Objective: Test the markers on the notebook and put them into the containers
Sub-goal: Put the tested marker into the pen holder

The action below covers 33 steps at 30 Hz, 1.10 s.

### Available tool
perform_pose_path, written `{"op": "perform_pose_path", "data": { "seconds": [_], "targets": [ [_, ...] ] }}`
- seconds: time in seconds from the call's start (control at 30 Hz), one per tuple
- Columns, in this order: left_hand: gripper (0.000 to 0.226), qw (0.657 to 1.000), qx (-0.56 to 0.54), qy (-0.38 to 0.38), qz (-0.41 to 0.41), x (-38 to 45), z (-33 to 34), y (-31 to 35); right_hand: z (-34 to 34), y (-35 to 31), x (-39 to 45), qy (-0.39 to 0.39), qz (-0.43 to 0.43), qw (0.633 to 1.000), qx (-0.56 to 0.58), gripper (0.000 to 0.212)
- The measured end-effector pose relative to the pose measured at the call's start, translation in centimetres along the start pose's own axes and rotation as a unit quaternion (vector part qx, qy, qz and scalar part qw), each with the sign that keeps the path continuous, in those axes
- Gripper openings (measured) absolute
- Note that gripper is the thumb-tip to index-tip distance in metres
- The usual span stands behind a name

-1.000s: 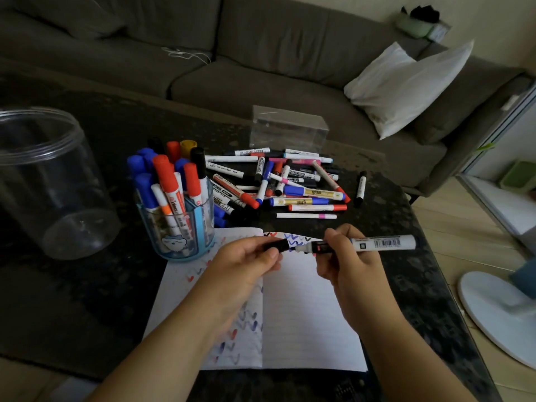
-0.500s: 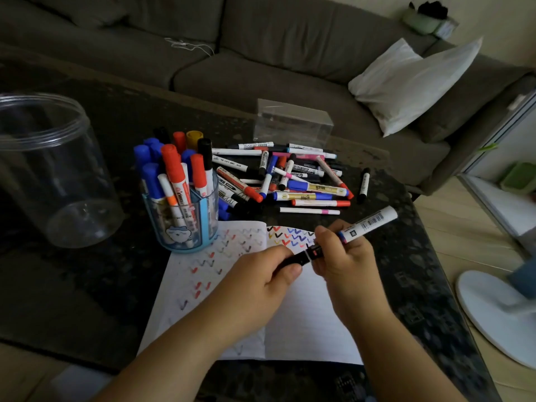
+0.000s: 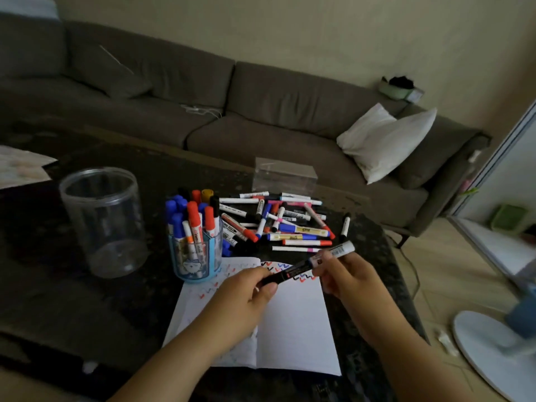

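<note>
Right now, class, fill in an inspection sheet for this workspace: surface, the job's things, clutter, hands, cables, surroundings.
Surface: dark speckled table.
Job's things: open notebook with coloured zigzag marks; blue pen cup full of markers, standing at the notebook's top left corner; clear jar, nothing seen inside; loose marker pile; clear box behind it.
Clutter: paper at the table's left edge.
Hands: left hand pinches the black cap end of a marker; right hand grips its white barrel.
Cables: white cable on the sofa.
Surroundings: grey sofa, white pillow, fan base.
</note>
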State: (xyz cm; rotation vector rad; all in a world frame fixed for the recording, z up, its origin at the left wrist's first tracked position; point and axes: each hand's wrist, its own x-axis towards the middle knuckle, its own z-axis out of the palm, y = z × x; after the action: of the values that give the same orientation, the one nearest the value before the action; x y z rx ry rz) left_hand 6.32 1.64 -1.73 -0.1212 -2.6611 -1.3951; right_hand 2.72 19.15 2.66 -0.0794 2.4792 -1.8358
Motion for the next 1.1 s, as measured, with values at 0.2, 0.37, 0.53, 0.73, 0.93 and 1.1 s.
{"op": "perform_pose_path", "data": {
  "seconds": [0.2, 0.37, 0.53, 0.73, 0.93, 1.1],
  "targets": [
    [0.036, 0.991, 0.091, 0.102, 0.001, -6.0, -5.7, 0.7, 2.2, -4.1, -4.2, -0.051, -0.063, 0.996, -0.037, 0.021],
    [0.029, 0.937, 0.247, 0.247, -0.027, -15.9, -13.0, -2.7, 10.0, -7.3, -9.0, -0.180, -0.143, 0.970, -0.074, 0.014],
    [0.019, 0.884, 0.296, 0.323, -0.162, -27.8, -18.4, -6.5, 20.3, -7.5, -14.1, -0.286, -0.220, 0.923, -0.132, 0.007],
    [0.019, 0.840, 0.297, 0.366, -0.268, -37.3, -21.2, -9.4, 28.9, -6.8, -18.6, -0.393, -0.261, 0.857, -0.208, 0.009],
    [0.013, 0.834, 0.297, 0.383, -0.265, -39.5, -21.4, -10.1, 32.7, -5.1, -19.7, -0.477, -0.183, 0.793, -0.332, 0.056],
    [0.018, 0.842, 0.301, 0.366, -0.257, -37.7, -21.2, -10.1, 30.6, -5.4, -19.0, -0.448, -0.236, 0.807, -0.304, 0.038]
  ]
}}
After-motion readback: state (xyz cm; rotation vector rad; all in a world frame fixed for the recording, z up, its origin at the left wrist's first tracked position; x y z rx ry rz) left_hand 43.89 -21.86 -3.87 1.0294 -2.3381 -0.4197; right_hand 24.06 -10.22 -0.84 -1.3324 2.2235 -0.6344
